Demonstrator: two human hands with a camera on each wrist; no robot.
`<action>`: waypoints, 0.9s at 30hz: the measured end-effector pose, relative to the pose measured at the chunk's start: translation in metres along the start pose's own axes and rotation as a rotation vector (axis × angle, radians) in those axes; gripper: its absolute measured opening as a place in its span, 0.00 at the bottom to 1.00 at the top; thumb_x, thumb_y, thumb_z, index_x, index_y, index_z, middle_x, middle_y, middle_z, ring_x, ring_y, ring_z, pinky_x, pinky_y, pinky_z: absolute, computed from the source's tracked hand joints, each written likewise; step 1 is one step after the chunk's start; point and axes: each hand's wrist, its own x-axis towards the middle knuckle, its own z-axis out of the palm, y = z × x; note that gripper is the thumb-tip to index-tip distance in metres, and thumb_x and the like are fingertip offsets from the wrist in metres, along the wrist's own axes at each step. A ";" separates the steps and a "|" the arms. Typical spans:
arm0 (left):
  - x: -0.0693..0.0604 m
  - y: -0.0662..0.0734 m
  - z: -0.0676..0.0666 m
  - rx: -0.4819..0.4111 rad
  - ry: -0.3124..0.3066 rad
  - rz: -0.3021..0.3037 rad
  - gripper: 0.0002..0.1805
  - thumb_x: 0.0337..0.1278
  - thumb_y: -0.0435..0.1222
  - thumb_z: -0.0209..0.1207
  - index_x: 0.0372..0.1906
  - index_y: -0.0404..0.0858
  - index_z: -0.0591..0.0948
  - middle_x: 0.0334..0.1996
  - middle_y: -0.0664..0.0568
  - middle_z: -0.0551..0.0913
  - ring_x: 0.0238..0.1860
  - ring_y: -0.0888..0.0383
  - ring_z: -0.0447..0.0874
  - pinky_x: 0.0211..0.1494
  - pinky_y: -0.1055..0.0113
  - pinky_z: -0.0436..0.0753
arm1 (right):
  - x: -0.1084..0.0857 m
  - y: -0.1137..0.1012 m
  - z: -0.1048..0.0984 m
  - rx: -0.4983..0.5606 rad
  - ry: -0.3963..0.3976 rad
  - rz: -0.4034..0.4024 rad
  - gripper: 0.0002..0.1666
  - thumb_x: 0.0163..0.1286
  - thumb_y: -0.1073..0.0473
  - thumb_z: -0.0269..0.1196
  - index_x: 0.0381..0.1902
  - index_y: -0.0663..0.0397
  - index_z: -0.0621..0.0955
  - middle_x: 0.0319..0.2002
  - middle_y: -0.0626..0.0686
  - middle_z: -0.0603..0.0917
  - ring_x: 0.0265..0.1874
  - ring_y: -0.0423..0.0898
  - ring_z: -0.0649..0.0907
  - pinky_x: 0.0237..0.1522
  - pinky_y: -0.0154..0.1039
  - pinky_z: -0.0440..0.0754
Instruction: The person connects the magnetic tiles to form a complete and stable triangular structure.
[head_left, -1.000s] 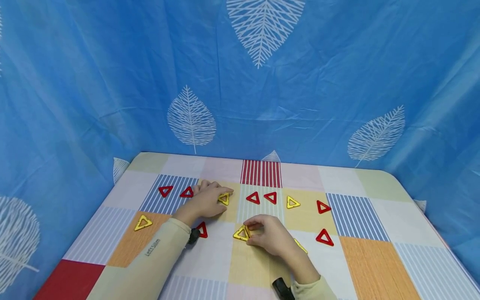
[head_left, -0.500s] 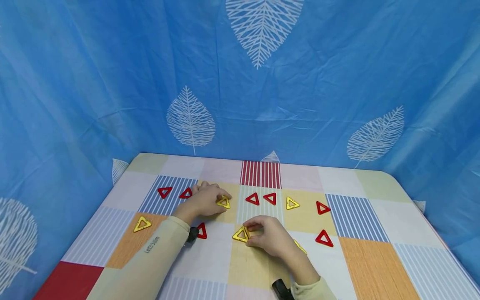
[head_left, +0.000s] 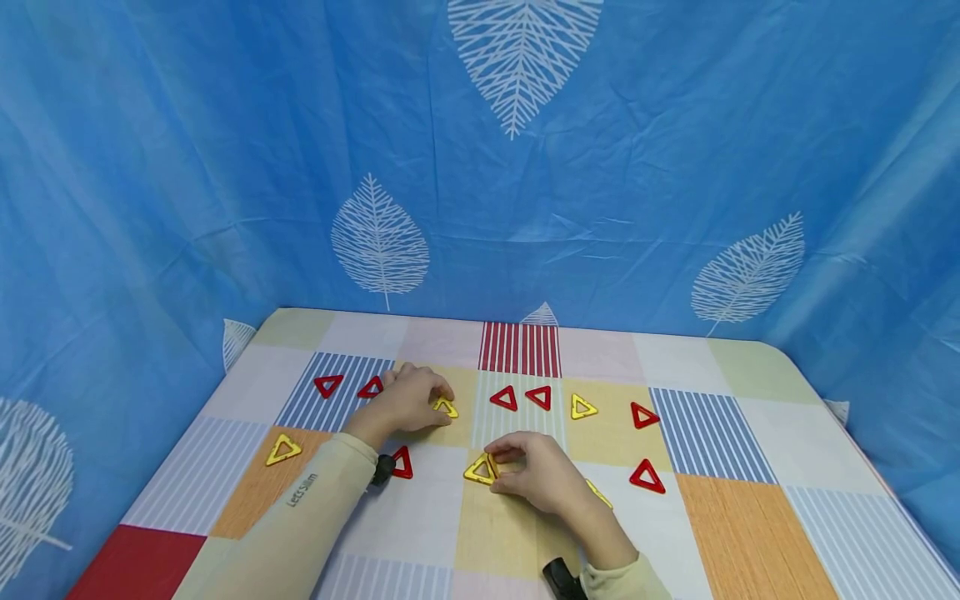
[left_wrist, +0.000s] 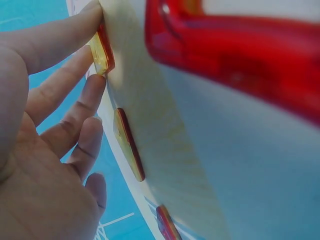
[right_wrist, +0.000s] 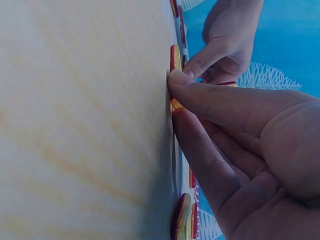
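Observation:
In the head view my left hand [head_left: 411,400] pinches a yellow triangular magnetic tile [head_left: 453,413] on the cloth-covered table. The left wrist view shows the thumb and fingertips around that yellow tile [left_wrist: 104,54], with the other fingers spread. Nearer the front, my right hand [head_left: 546,477] pinches a yellow triangular tile [head_left: 493,465] between thumb and index finger. This tile lies against a second yellow triangle [head_left: 472,474] on its left. My right fingers hide part of the held tile.
Red triangles [head_left: 504,399] lie at the back middle, others [head_left: 646,477] at right. A yellow triangle [head_left: 283,450] rests at far left, another [head_left: 582,407] right of centre. One red tile [head_left: 403,463] sits by the left wrist. A blue leaf-print curtain [head_left: 615,167] rises behind the patchwork tablecloth [head_left: 757,533].
My left fingers have drawn slightly left and down, and the yellow tile there has turned and lies lower. The right hand has stayed almost still at its pair of yellow tiles.

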 end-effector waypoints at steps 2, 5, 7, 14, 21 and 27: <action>0.000 0.000 0.000 -0.002 0.001 -0.002 0.13 0.49 0.45 0.77 0.41 0.51 0.88 0.37 0.60 0.80 0.49 0.52 0.68 0.54 0.46 0.58 | 0.000 0.000 0.000 0.001 0.001 0.001 0.21 0.54 0.67 0.78 0.47 0.55 0.86 0.43 0.46 0.86 0.45 0.45 0.85 0.50 0.45 0.81; 0.001 0.001 -0.001 0.003 0.005 0.000 0.16 0.49 0.45 0.77 0.44 0.49 0.89 0.39 0.60 0.82 0.50 0.52 0.70 0.57 0.47 0.59 | 0.000 -0.001 0.000 0.000 0.001 0.006 0.21 0.54 0.66 0.78 0.47 0.55 0.86 0.43 0.46 0.86 0.45 0.45 0.85 0.51 0.46 0.81; 0.001 0.000 -0.001 0.008 0.008 0.015 0.17 0.49 0.45 0.77 0.45 0.48 0.89 0.40 0.59 0.82 0.50 0.53 0.72 0.57 0.48 0.61 | -0.001 -0.001 0.000 -0.001 -0.002 0.012 0.21 0.54 0.66 0.78 0.47 0.55 0.86 0.44 0.46 0.86 0.45 0.45 0.85 0.51 0.47 0.81; -0.003 0.003 -0.002 -0.142 0.025 0.045 0.17 0.48 0.44 0.77 0.43 0.43 0.89 0.37 0.57 0.79 0.37 0.57 0.75 0.43 0.62 0.76 | 0.000 -0.001 0.000 -0.006 -0.004 0.014 0.21 0.54 0.66 0.78 0.47 0.55 0.87 0.43 0.46 0.87 0.44 0.44 0.85 0.50 0.46 0.81; -0.011 0.008 -0.002 -0.297 0.013 0.088 0.16 0.45 0.42 0.79 0.41 0.41 0.90 0.34 0.57 0.80 0.33 0.60 0.77 0.36 0.65 0.79 | 0.001 0.000 0.000 -0.010 0.001 0.010 0.22 0.53 0.66 0.78 0.47 0.55 0.87 0.42 0.46 0.87 0.44 0.44 0.86 0.50 0.45 0.80; -0.021 0.013 -0.002 -0.348 0.005 0.157 0.15 0.47 0.41 0.78 0.41 0.43 0.90 0.39 0.57 0.82 0.33 0.64 0.81 0.34 0.66 0.81 | 0.001 -0.002 0.000 -0.010 0.003 0.028 0.22 0.53 0.65 0.79 0.47 0.56 0.86 0.42 0.46 0.87 0.44 0.44 0.85 0.50 0.47 0.81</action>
